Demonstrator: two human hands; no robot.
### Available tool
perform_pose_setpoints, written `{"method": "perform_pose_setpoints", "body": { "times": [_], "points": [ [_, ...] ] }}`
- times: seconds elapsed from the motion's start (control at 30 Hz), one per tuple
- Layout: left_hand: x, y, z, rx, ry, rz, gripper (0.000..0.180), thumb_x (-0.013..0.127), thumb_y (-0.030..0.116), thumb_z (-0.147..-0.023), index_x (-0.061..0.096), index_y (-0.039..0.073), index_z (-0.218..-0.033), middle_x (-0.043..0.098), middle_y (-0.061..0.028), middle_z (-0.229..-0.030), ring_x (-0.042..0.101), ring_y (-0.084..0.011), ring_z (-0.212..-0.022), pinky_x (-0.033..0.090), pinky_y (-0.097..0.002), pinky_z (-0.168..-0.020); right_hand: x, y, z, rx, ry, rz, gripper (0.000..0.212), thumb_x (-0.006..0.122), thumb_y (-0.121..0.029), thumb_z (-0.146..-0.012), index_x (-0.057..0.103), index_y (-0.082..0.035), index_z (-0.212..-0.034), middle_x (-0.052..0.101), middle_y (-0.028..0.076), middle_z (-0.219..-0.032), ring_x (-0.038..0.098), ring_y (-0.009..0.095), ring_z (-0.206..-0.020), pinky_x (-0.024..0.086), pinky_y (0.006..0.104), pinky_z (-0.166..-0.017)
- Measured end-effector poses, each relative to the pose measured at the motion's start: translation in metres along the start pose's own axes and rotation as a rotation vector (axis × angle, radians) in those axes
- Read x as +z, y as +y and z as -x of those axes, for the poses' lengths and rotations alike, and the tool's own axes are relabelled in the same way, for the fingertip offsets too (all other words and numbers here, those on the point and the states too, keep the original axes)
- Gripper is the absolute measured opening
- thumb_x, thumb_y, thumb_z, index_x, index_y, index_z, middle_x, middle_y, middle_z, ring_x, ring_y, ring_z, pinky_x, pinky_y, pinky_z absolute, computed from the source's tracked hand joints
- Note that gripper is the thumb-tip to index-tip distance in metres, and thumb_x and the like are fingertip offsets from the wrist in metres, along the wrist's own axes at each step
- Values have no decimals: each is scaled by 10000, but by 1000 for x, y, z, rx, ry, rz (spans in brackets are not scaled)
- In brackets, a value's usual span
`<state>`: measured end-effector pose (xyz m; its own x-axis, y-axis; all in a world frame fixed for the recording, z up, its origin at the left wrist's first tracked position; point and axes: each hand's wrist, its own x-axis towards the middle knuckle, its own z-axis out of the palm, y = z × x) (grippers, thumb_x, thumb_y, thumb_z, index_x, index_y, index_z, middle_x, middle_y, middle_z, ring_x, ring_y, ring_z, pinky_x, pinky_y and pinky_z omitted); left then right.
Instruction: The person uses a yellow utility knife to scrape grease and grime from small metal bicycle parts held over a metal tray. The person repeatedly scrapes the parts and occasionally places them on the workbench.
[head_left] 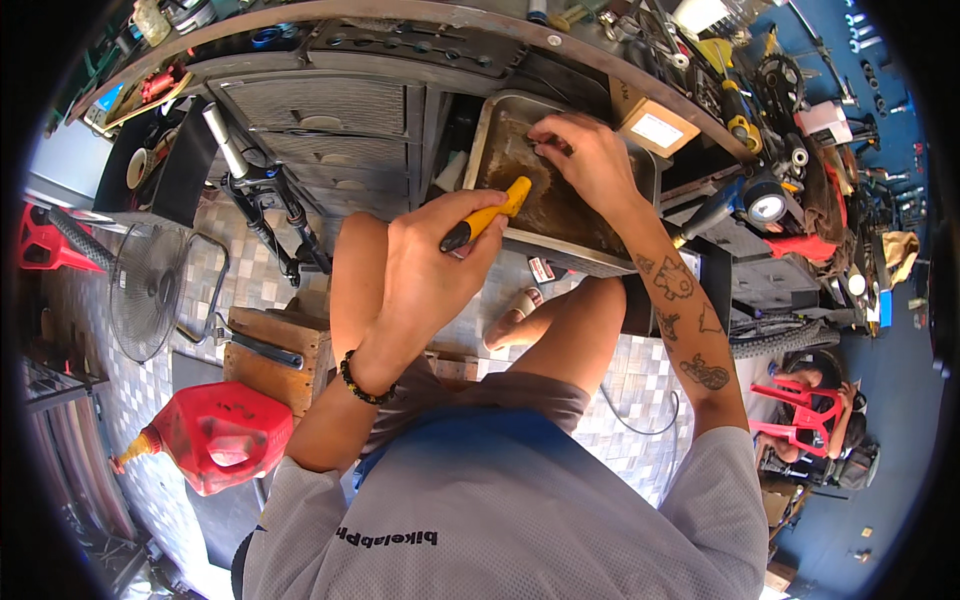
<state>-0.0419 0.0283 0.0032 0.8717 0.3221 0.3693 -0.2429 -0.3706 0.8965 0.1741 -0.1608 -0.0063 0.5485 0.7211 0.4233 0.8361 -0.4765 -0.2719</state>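
My left hand is closed around a yellow-and-black handled tool. Its yellow end points over a rectangular metal pan, and its working tip is too unclear to name. Brown, murky liquid with pale streaks covers the pan's bottom. Above the pan's far part is my right hand, its fingers curled and pinched together. What they hold, if anything, is too small to make out.
A cardboard box stands just right of the pan, below the workbench edge. Black drawers and a bicycle fork are to the left. Lower left are a wooden box and red jug. A person sits far right.
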Motion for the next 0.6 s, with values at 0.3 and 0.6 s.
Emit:
{"method": "perform_pose_setpoints", "body": {
  "times": [0.3,0.6],
  "points": [
    [6,-7,-1,-8,42,64,213,858,36,-998,848,3,-1209,865,-99,-1067,777,-105,-877,593,-247,-676,-57,-39,0,185,-68,141,240,865,-97,-957,785,-119,-1183,776,111,-1112,779,417,-953,627,499,-805],
    [13,-12,-18,-162,43,94,249,920,158,-1001,795,-36,-1095,843,-120,-927,756,-103,-838,611,-311,-739,-124,-66,-116,-65,204,132,151,857,-191,-1019,837,-70,-1107,853,91,-960,741,244,-715,580,384,-680]
  ]
}}
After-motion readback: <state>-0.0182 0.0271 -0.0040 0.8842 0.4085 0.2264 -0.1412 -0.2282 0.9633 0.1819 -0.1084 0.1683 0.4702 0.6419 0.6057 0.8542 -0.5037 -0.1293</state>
